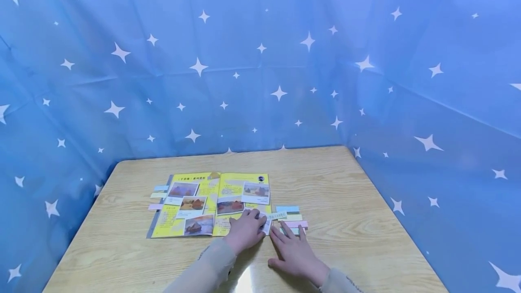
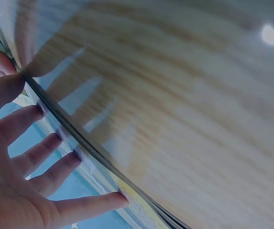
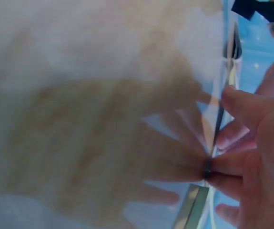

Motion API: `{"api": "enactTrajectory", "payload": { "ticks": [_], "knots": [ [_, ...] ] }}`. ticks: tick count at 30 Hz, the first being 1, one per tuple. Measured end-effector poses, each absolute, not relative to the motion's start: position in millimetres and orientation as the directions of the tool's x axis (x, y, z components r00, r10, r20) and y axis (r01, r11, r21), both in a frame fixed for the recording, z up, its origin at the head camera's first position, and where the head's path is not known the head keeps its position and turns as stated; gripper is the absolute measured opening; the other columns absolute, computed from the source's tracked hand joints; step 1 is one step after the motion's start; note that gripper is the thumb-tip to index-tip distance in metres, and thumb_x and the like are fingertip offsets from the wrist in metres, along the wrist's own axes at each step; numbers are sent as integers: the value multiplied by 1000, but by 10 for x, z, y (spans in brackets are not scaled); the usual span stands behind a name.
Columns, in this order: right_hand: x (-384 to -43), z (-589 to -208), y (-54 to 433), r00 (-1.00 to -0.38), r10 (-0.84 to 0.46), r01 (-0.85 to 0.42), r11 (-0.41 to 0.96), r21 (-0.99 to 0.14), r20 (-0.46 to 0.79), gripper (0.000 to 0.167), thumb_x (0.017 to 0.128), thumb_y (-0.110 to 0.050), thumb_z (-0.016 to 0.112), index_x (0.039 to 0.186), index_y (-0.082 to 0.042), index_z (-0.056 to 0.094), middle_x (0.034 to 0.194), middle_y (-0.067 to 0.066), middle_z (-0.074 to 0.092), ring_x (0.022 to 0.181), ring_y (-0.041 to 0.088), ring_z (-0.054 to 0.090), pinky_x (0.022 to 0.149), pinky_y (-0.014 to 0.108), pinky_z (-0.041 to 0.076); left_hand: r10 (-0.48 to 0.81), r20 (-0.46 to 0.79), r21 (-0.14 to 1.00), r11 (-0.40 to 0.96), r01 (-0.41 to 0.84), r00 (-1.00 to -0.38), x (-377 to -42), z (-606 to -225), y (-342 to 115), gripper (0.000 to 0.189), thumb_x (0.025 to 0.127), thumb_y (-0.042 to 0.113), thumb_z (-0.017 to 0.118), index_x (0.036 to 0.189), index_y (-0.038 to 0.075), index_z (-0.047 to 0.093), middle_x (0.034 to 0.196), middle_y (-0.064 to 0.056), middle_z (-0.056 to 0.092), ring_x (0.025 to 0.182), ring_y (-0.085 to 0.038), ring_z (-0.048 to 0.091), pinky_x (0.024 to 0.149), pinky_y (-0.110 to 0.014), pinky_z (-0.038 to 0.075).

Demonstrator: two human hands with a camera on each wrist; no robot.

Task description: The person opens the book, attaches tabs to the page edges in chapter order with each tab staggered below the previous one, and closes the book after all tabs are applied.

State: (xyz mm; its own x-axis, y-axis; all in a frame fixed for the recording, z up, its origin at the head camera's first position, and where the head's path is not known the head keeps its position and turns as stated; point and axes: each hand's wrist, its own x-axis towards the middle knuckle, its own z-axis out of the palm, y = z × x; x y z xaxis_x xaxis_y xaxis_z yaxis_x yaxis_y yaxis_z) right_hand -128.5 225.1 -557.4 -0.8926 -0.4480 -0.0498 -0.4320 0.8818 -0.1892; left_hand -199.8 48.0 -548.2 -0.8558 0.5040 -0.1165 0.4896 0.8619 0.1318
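Note:
An open magazine [image 1: 215, 184] with yellow pages and printed landscape pictures lies on the wooden table. My left hand [image 1: 246, 229] rests on the lower right page, its fingers spread in the left wrist view, with fingertips [image 2: 75, 157] at the page surface. Just off the page's right edge is my right hand [image 1: 294, 253], palm down, its fingers reaching the coloured index tabs [image 1: 299, 224]. A pale strip with handwriting [image 1: 277, 215] sticks out at that edge, between the two hands. In the right wrist view, the right fingertips [image 3: 213, 164] meet the surface beside a greenish tab [image 3: 194, 205].
More pastel tabs [image 1: 158, 194] stick out from the magazine's left side. The wooden table [image 1: 358, 225] extends around it, with its far edge against a blue star-patterned curtain [image 1: 244, 103] that also hangs along both sides.

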Motion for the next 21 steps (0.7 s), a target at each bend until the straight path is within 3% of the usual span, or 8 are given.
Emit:
{"api": "enactTrajectory", "payload": {
  "ticks": [7, 13, 21],
  "knots": [
    [-1327, -5494, 2231, -890, -455, -445, 881, -161, -26, 72, 84, -54, 64, 137, -6, 55, 143, 6, 50, 138, 36, 33, 103, 75, 16, 488, -161, 83, 873, 481, -858, -2004, -5527, 535, 58, 92, 45, 58, 146, 29, 45, 149, -6, 41, 133, -35, 37, 86, -77, 37],
    [-1341, -5482, 2163, -890, -455, -451, 888, -87, -26, 75, 84, -57, 63, 136, -4, 55, 142, 8, 52, 137, 35, 36, 105, 72, 18, 493, -182, 106, 870, 482, -851, -2020, -5491, 526, 56, 93, 41, 59, 146, 28, 46, 148, -8, 40, 133, -37, 35, 85, -78, 36],
    [-1319, -5488, 2114, -902, -429, -423, 900, -104, -49, 73, 83, -55, 64, 134, -3, 57, 141, 9, 52, 136, 34, 38, 106, 70, 19, 484, -205, 113, 875, 471, -851, -1998, -5495, 555, 57, 92, 39, 61, 146, 32, 45, 148, -8, 40, 133, -40, 35, 86, -79, 35]
  ]
}}
